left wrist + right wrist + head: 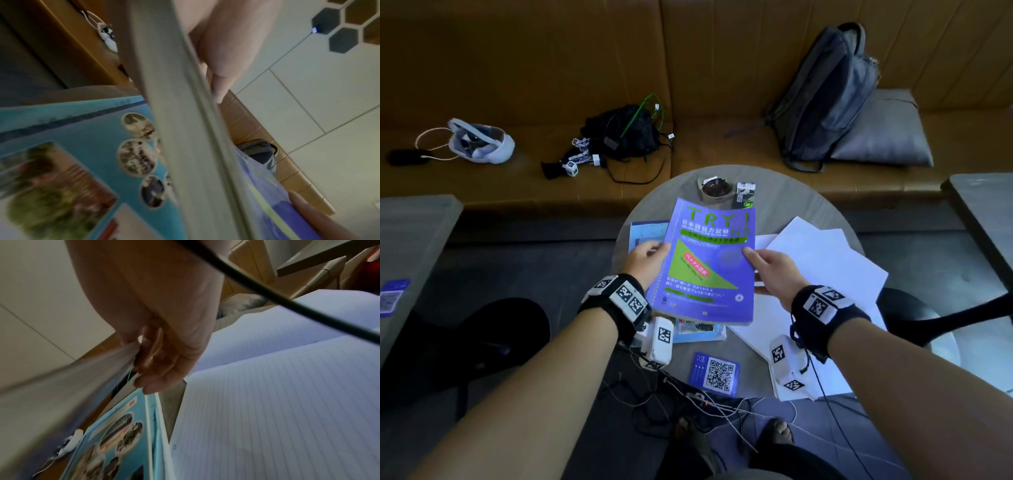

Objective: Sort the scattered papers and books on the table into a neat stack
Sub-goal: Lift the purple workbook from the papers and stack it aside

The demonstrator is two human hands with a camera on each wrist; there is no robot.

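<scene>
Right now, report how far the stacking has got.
Done: nothing visibly stacked. In hand: left hand and right hand grip the purple book, raised above the light-blue book on the round table. Left: white paper sheets lie fanned out on the right, unsquared.

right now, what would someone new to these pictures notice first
The purple book stands out first: both hands hold it up over the round table, the left hand gripping its left edge and the right hand its right edge. Under it lies a light blue book, with loose white papers spread to its right. Behind, a grey backpack leans on the brown bench.
</scene>
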